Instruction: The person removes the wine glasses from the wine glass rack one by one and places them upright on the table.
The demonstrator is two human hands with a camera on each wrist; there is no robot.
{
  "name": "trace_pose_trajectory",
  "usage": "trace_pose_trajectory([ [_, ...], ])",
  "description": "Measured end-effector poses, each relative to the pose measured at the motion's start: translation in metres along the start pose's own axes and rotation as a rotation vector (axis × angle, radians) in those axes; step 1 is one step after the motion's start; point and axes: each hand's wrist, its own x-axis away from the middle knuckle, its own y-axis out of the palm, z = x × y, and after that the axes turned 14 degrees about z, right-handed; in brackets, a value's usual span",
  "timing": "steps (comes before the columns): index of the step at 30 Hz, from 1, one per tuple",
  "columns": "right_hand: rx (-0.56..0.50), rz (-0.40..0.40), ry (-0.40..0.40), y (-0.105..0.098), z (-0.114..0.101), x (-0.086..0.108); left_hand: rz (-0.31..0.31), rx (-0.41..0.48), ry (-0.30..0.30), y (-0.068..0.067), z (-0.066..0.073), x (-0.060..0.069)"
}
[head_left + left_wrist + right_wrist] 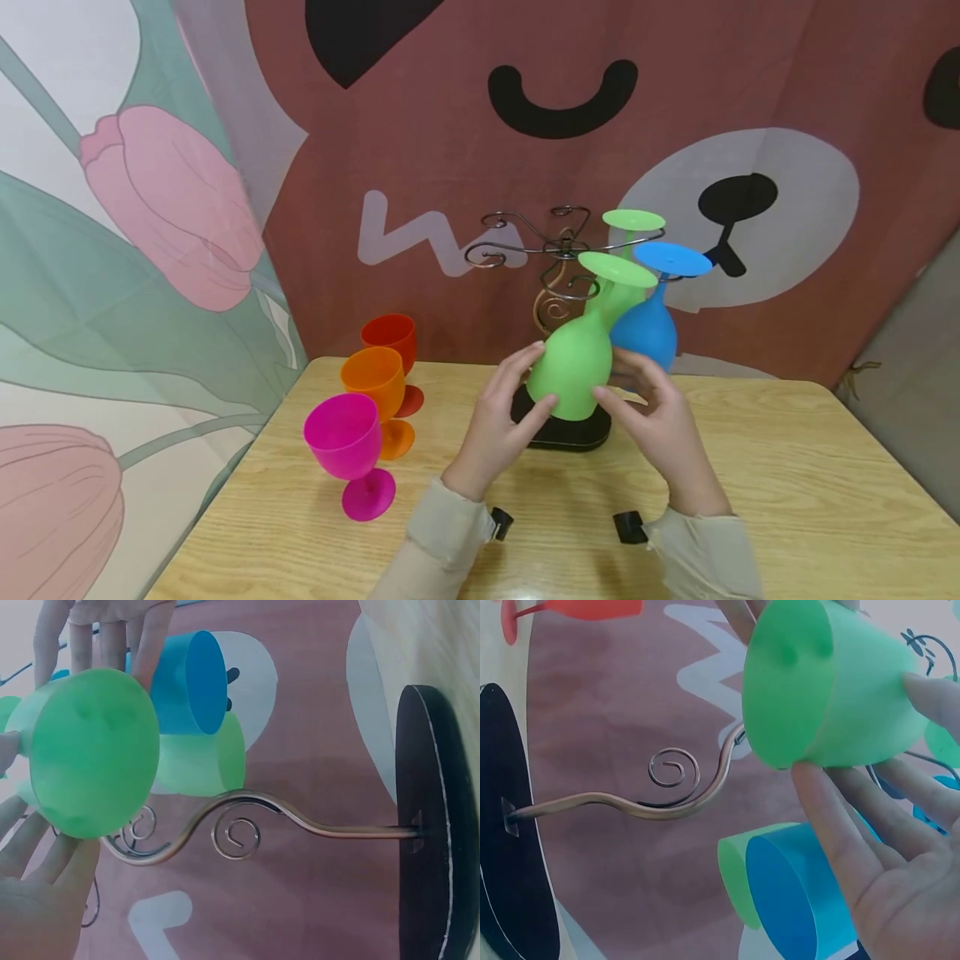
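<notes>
Both hands hold a light green plastic goblet (pixel 572 367) upside down, its foot up and slightly tilted. My left hand (pixel 501 421) grips the left side of the bowl with thumb and fingers. On the other side, my right hand (pixel 660 421) grips it the same way. The stem is beside a front hook of a dark metal stand (pixel 566 247); whether it sits in the hook I cannot tell. Behind hang a blue goblet (pixel 648 333) and a second green goblet (pixel 633 220), both inverted. In the right wrist view, the held goblet (pixel 795 682) shows its open mouth.
On the left of the wooden table (pixel 787 483) stand a magenta goblet (pixel 343 437), an orange goblet (pixel 375 383) and a red goblet (pixel 397 333), all upright. The stand's black base (pixel 566 435) lies below the hands. A printed cloth (pixel 420 150) hangs behind.
</notes>
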Motion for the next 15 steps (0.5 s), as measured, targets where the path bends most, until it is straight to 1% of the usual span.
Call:
trace_pose_trajectory([
  [3, -0.019, 0.003, -0.021, -0.003, 0.003, -0.001, -0.011, -0.044, 0.030, 0.000, 0.002, 0.000],
  [5, -0.031, 0.003, -0.027, -0.004, 0.004, -0.001, -0.019, -0.058, 0.032, -0.001, 0.003, 0.001],
  [8, -0.067, -0.008, -0.018, -0.004, 0.006, -0.002, -0.025, -0.055, 0.032, -0.003, 0.002, 0.001],
  [12, -0.173, -0.034, 0.022, -0.004, 0.007, -0.003, -0.025, -0.048, 0.048, -0.008, -0.003, 0.002],
  [15, -0.265, -0.058, 0.058, -0.006, 0.007, -0.003, -0.029, -0.044, 0.075, -0.013, -0.006, 0.001],
])
